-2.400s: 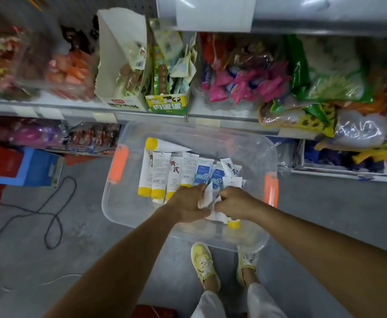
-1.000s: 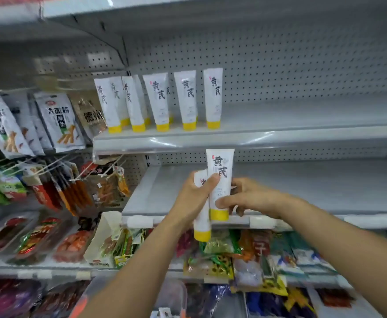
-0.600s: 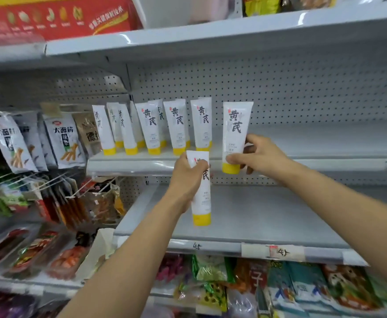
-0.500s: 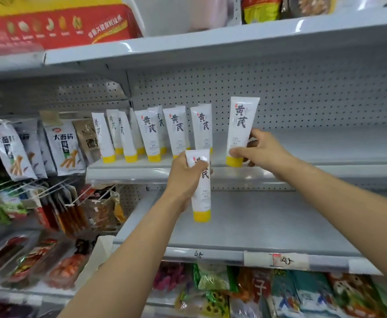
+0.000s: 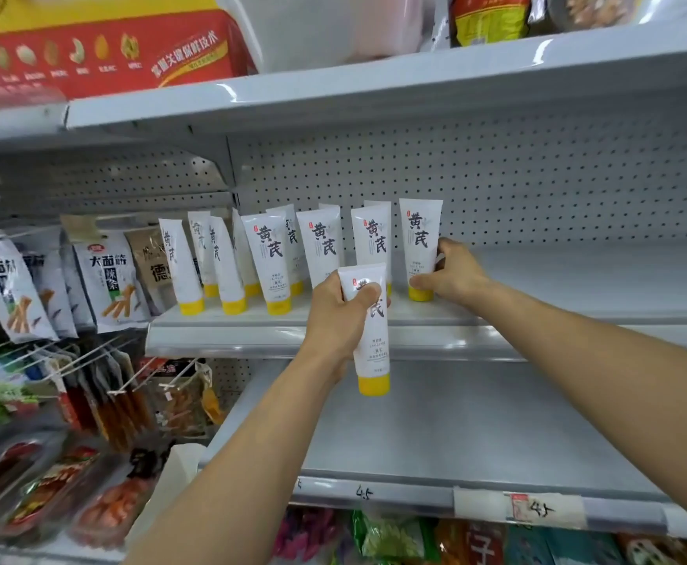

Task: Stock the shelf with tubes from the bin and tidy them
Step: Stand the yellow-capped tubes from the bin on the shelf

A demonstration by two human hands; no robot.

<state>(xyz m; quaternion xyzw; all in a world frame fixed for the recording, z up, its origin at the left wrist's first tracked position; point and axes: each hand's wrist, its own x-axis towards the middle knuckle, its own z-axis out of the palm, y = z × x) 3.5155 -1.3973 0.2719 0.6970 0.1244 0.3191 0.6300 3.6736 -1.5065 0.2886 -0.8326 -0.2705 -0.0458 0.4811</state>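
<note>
Perforated grey back panel (image 5: pixel 496 177) and steel store shelving fill the view; hanging snack packets (image 5: pixel 105 275) occupy the bay to the left. We work at the middle shelf (image 5: pixel 578 275), where a row of tubes (image 5: pixel 276 258), white with yellow caps, stands cap-down at its left end. Our right hand (image 5: pixel 454 275) grips the first tube (image 5: pixel 420 242) low on its body, fingers curled behind it. This tube is upright, just beside the last one in the row, with its cap at the shelf surface; we cannot tell whether it is fully seated. Our left hand (image 5: pixel 335 316) grips the second tube (image 5: pixel 370 340) around its upper half. Its long axis is vertical, cap down, and it hangs in front of the shelf edge, below the level of the row. The free shelf space lies to the right of the first tube — up, back and rightward from the left hand, and nearer the right hand. We judge that the second tube must clear the shelf lip, keep its axis vertical and pass beyond the right hand without knocking the row.
</note>
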